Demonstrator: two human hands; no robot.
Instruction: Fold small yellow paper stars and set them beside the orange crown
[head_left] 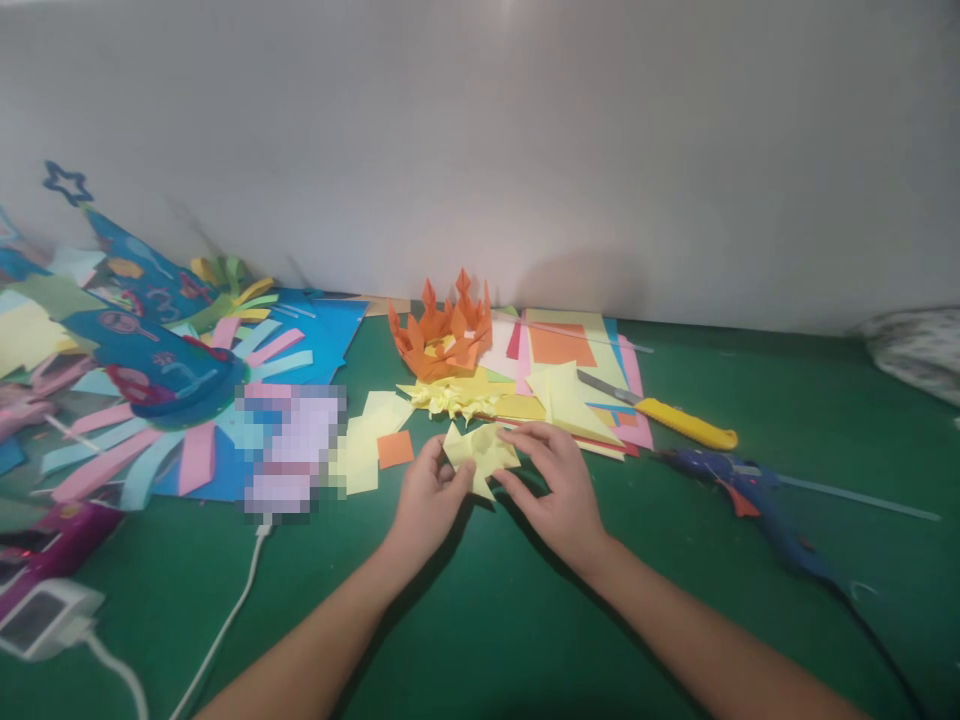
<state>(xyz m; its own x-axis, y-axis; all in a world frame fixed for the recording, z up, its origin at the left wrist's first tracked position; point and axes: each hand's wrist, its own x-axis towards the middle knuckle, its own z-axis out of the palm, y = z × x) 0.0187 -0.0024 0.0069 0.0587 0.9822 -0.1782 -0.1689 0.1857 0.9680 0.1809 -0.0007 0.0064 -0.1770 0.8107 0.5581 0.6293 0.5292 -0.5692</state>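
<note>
A pale yellow folded paper (489,452) with pointed corners is held between my two hands, just above the green table (517,620). My left hand (435,495) pinches its left side, thumb on top. At its right edge, the thumb and fingers of my right hand (559,490) close on the paper. Right behind it lie yellow folded paper pieces (457,398) with crumpled edges. An orange folded-paper crown (442,340) stands farther back. Left of my hands rest pale yellow sheets (358,455) and a small orange square (395,449).
To the right lie a yellow box cutter (686,423) with its blade out and a blue glue gun (750,490) with a cord. Coloured paper sheets (562,345) are stacked behind. Blue paper cones (161,355) with pink strips, a blurred-out device and a white cable (244,600) occupy the left.
</note>
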